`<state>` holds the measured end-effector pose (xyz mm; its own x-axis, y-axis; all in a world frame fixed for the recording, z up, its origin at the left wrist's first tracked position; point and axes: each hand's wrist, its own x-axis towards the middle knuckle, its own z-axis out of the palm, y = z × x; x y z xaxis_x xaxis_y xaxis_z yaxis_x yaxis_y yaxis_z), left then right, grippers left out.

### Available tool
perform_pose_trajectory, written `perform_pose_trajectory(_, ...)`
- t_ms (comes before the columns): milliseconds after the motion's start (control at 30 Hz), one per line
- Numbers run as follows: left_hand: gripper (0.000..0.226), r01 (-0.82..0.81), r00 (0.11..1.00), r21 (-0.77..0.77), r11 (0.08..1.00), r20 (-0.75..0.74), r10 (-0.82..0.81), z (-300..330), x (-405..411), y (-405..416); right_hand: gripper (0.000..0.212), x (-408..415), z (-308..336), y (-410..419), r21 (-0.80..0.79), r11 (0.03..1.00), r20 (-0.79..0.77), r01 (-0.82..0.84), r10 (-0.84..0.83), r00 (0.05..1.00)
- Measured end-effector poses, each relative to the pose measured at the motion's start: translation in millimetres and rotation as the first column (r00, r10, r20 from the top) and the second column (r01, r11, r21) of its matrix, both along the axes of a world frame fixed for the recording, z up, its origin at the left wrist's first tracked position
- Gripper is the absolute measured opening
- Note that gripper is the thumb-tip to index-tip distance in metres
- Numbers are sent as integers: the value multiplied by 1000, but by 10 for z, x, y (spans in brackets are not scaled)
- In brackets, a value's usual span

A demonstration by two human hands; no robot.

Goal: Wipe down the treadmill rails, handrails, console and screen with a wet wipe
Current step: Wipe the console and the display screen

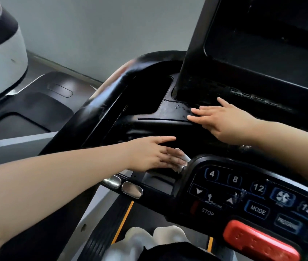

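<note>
At centre frame our left hand [155,153] lies flat with fingers straight, pressing the white wipe [182,160] onto the black console [149,110]; the wipe peeks out under the fingertips, just beside the keypad [243,193] at lower right. Our right hand [222,119], right of centre, rests spread and flat on the console ledge below the dark screen [271,44] at upper right, holding nothing.

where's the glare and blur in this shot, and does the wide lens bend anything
Head view: daylight sheens the curved black handrail and wet console ledge; the left hand and white wipe smear with motion blur; the right hand is sharper; the screen stays dark and underexposed; the edges bow from the wide lens.
</note>
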<state>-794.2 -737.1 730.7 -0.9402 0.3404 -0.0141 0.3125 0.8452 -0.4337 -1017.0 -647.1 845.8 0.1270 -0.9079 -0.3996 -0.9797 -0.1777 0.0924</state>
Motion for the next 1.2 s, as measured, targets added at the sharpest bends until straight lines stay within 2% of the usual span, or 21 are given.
perform_pose_trajectory(133,51,-113,989,-45,993,86,117,80,267,-130,49,3,20,-7,-4,1000,-18,-12,12,1000)
perform_pose_trajectory(300,51,-137,989,0,991,62,137,249,439,-345,49,95,58,78,-37,998,14,59,-59,998)
perform_pose_trajectory(533,49,-27,999,73,997,-44,31,263,-76,-105,46,263,109,376,-111,930,99,350,-340,935)
perform_pose_trajectory(633,56,-168,985,137,976,-27,173,365,-330,118,45,327,113,455,-170,818,230,550,-510,829)
perform_pose_trajectory(700,65,-311,942,266,912,-39,332,417,-403,214,44,387,92,474,-169,745,290,646,-589,755)
perform_pose_trajectory(767,61,-436,891,351,829,35,453,422,-390,236,44,433,47,480,-136,712,278,689,-640,716)
perform_pose_trajectory(900,58,-565,795,461,684,85,600,331,-170,58,44,437,37,463,-107,701,185,705,-683,707)
perform_pose_trajectory(1100,53,-734,579,568,373,235,781,354,-101,-121,46,505,40,484,-103,695,140,711,-698,702)
perform_pose_trajectory(1133,53,-735,565,576,358,228,793,360,-134,-93,46,514,46,486,-102,694,140,713,-699,701)
perform_pose_trajectory(1200,60,-685,605,617,387,186,774,354,-179,18,46,520,64,483,-97,694,140,713,-700,700)
